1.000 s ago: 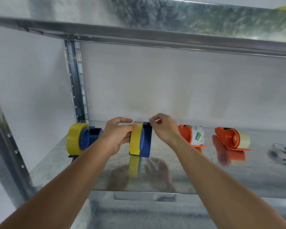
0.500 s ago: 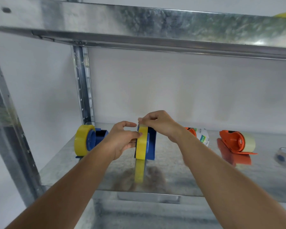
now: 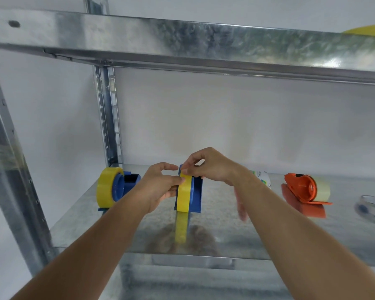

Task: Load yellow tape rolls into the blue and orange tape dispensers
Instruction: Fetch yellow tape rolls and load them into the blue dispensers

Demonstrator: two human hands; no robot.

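Observation:
A blue tape dispenser [image 3: 195,197] stands on the metal shelf [image 3: 225,234] at centre, with a yellow tape roll [image 3: 184,197] mounted on its near side. My left hand [image 3: 160,186] grips the roll from the left, thumb pressed on its edge. My right hand [image 3: 210,164] reaches over the top and pinches the tape at the roll's upper edge. A second blue dispenser [image 3: 122,187] with a yellow roll [image 3: 105,190] sits to the left. An orange dispenser [image 3: 301,188] carrying a pale roll [image 3: 322,191] lies at the right.
A labelled white roll [image 3: 262,178] shows behind my right wrist. A clear tape roll [image 3: 372,207] lies at the far right. A steel upright [image 3: 108,118] stands at the back left, and the upper shelf beam [image 3: 182,42] runs overhead with something yellow [image 3: 368,31] on it.
My right hand has moved from the dispenser's right side onto the top of the roll. The view has shifted so everything sits further right and lower.

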